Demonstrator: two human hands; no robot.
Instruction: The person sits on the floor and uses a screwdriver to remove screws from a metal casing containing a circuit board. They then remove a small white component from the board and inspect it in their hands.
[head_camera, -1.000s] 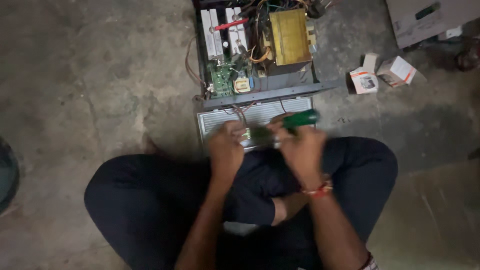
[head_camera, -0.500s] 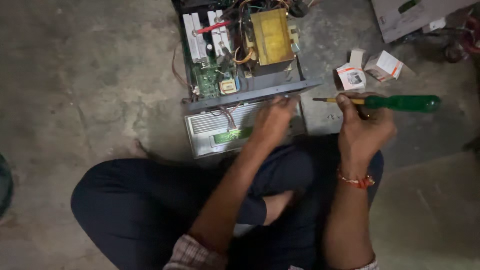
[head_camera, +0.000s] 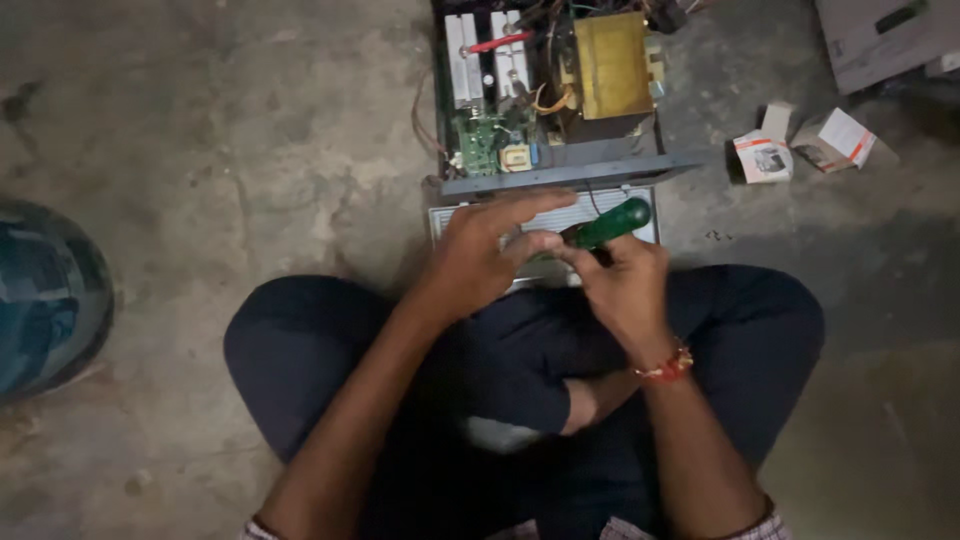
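I sit cross-legged on a concrete floor. My right hand (head_camera: 622, 285) grips a green-handled screwdriver (head_camera: 610, 224), its handle pointing up and right. My left hand (head_camera: 485, 255) meets the screwdriver's lower end with fingertips, its fingers spread over a grey front panel (head_camera: 450, 217) that lies flat against my legs. The screwdriver's tip is hidden between the hands. Just beyond the panel stands an opened electronics case (head_camera: 560, 170) with a yellow transformer (head_camera: 612, 65), a green circuit board (head_camera: 480, 140) and white heat-sink blocks (head_camera: 465, 60).
Two small white-and-orange cardboard boxes (head_camera: 765, 155) (head_camera: 835, 138) lie on the floor to the right of the case. A grey box (head_camera: 880, 40) sits at the top right corner. A dark round object (head_camera: 45, 295) lies at the left edge.
My right hand has brought the screwdriver back from out at the right to the middle, over the panel. My left hand has shifted to meet it there.
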